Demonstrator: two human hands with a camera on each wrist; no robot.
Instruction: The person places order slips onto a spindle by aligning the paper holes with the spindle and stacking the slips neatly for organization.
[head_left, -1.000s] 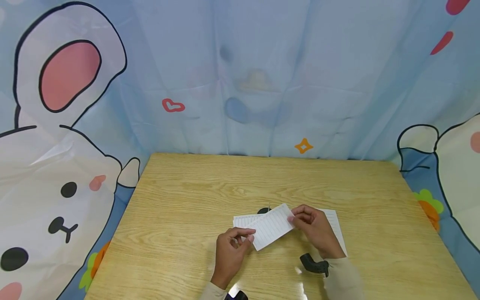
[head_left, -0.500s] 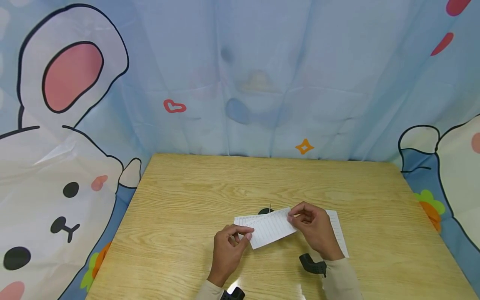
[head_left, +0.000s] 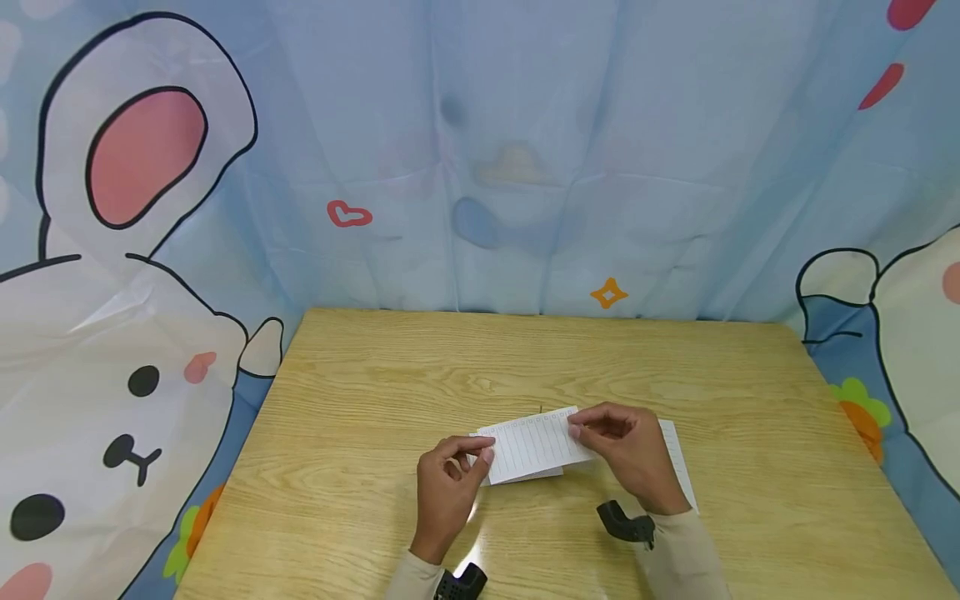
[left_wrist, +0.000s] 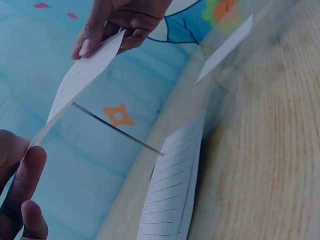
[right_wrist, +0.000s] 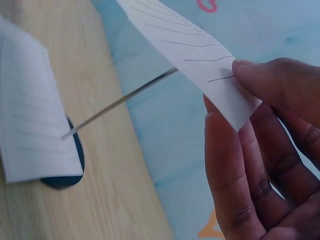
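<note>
A lined white paper slip point(head_left: 531, 447) is held between both hands above the table. At its left end, the left hand point(head_left: 450, 496) pinches the slip between thumb and finger. Its right end is pinched by the right hand point(head_left: 633, 454). Below stands a bill spike: its thin metal rod point(right_wrist: 120, 104) rises from a round black base point(right_wrist: 62, 182), mostly hidden under paper. Several lined slips point(left_wrist: 170, 190) lie impaled low on the rod. In both wrist views the rod's upper end meets the held slip's edge.
Another lined white slip or stack point(head_left: 678, 467) lies on the wooden table point(head_left: 360, 375) beside the right wrist. A blue cartoon-printed curtain point(head_left: 375, 125) hangs behind the table's far edge. Black wrist cameras point(head_left: 626, 525) sit on both wrists.
The held slip has turned from a steep slant to nearly level and moved slightly left and back, now covering the base in the head view. Both hands keep their pinch.
</note>
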